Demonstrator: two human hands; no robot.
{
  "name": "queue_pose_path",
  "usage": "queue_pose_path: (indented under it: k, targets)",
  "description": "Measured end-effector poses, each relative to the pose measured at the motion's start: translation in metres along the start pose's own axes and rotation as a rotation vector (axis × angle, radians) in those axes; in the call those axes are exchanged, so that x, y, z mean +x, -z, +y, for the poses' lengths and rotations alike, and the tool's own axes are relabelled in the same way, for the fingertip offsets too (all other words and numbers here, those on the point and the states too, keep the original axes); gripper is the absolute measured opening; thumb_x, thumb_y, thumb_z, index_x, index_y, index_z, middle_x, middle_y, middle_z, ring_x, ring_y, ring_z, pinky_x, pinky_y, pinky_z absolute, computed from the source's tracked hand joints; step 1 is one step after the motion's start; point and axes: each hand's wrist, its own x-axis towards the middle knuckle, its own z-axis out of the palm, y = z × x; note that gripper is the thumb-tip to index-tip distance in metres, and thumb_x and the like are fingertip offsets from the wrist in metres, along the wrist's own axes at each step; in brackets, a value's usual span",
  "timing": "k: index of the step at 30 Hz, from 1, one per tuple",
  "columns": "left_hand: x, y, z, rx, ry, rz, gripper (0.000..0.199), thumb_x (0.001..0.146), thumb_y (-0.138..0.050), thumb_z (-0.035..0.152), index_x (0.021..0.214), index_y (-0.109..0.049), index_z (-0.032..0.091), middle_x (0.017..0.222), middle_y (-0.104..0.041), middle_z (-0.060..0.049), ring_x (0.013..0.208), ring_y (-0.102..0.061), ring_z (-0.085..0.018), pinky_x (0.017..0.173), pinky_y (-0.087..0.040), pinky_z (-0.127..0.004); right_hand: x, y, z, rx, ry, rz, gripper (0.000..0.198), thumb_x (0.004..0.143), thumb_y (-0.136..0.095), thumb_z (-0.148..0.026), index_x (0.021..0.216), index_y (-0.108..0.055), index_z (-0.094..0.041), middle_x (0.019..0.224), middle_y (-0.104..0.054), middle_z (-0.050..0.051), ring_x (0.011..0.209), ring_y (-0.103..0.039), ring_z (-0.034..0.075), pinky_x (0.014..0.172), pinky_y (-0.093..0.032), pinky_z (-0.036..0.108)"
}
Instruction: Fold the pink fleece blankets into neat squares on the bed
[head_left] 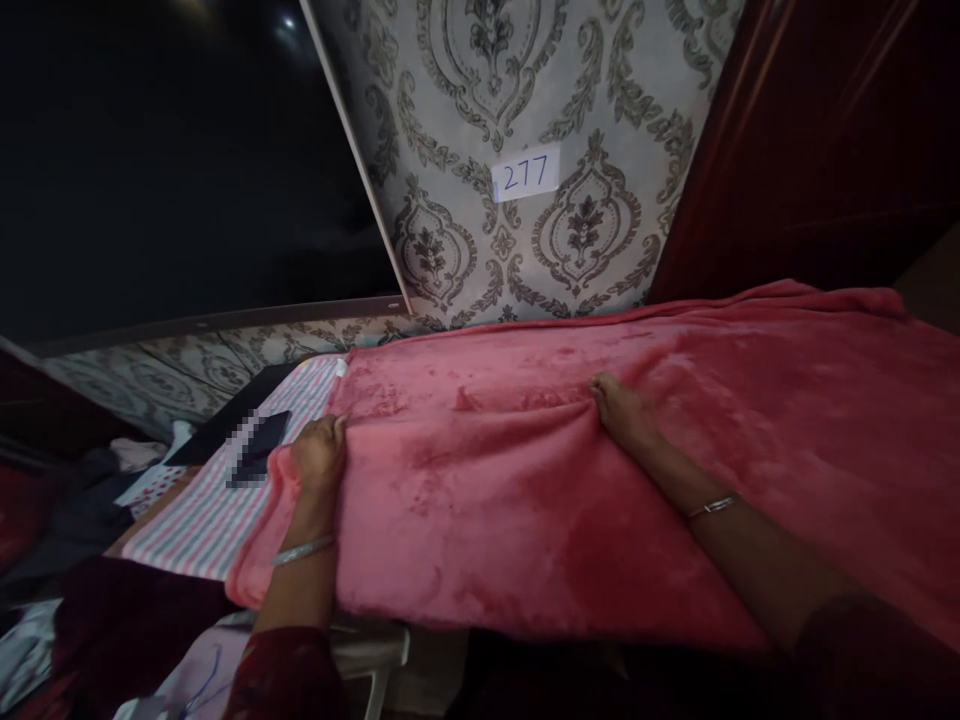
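Light is dim, the screen [172, 170] catches glare, corners seem blurred.

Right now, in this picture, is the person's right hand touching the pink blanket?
Touching. The head view shows the right hand closed on the pink blanket, with creases in the cloth gathering at its grip.

Pale grey wallpaper with dark damask scrollwork [517, 250] bears a white paper label handwritten "277" in blue [526, 172]. A large black flat screen [180, 170], reflecting a small bright light, fills the left; a glossy dark red-brown panel [825, 140] stands right.
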Motion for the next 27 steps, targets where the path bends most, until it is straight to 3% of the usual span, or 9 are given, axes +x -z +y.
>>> queue_pose_path:
  k: [3,8,13,18,24,27]
  targets:
    - [-0.001,0.003,0.004,0.075,0.039,-0.052,0.035,0.096,-0.039,0.037,0.076,-0.062,0.020,0.078,-0.066,-0.013,0.081,-0.064,-0.030,0.066,-0.038,-0.034,-0.003,0.002,0.000,-0.029,-0.019,-0.007,0.027,0.098,-0.040,-0.035,0.096,-0.063,-0.022,0.078,-0.071,0.010,0.071,-0.066,0.028,0.061,-0.041,0.034]
    - [-0.002,0.005,0.004,0.078,0.050,-0.058,0.038,0.098,-0.037,0.036,0.078,-0.064,0.018,0.082,-0.068,-0.014,0.082,-0.065,-0.028,0.066,-0.037,-0.033,-0.009,0.008,-0.001,0.029,0.146,0.020,0.038,0.100,-0.037,-0.044,0.078,-0.060,-0.023,0.077,-0.070,0.009,0.072,-0.063,0.024,0.065,-0.043,0.033]
    - [-0.004,0.005,0.004,0.083,0.010,-0.063,0.033,0.098,-0.039,0.032,0.081,-0.064,0.018,0.085,-0.069,-0.014,0.085,-0.066,-0.028,0.070,-0.039,-0.033,-0.012,0.015,-0.003,0.067,0.225,-0.054,0.039,0.095,-0.047,-0.050,0.068,-0.055,-0.025,0.069,-0.065,0.007,0.065,-0.059,0.023,0.063,-0.044,0.034]
    - [-0.004,0.007,0.005,0.078,0.009,-0.114,0.031,0.098,-0.039,0.033,0.089,-0.065,0.019,0.089,-0.070,-0.015,0.086,-0.067,-0.029,0.071,-0.042,-0.034,-0.014,0.024,0.000,0.103,0.348,-0.054,0.036,0.093,-0.050,-0.053,0.074,-0.059,-0.023,0.080,-0.067,0.009,0.076,-0.062,0.026,0.070,-0.047,0.037]
    - [-0.011,0.013,-0.017,-0.111,-0.307,-0.182,0.025,0.092,-0.046,0.033,0.100,-0.067,0.020,0.101,-0.071,-0.013,0.101,-0.065,-0.029,0.090,-0.048,-0.038,-0.024,0.034,0.026,0.046,0.369,-0.047,0.028,0.093,-0.052,-0.044,0.081,-0.065,-0.023,0.086,-0.069,0.010,0.080,-0.062,0.027,0.073,-0.048,0.040]
    - [-0.017,0.018,-0.035,-0.051,-0.323,-0.228,0.025,0.088,-0.050,0.032,0.101,-0.069,0.020,0.104,-0.071,-0.013,0.102,-0.064,-0.029,0.091,-0.048,-0.040,-0.027,0.032,0.039,0.032,0.360,-0.014,0.022,0.090,-0.055,-0.038,0.093,-0.070,-0.022,0.094,-0.072,0.011,0.087,-0.065,0.029,0.077,-0.050,0.042]
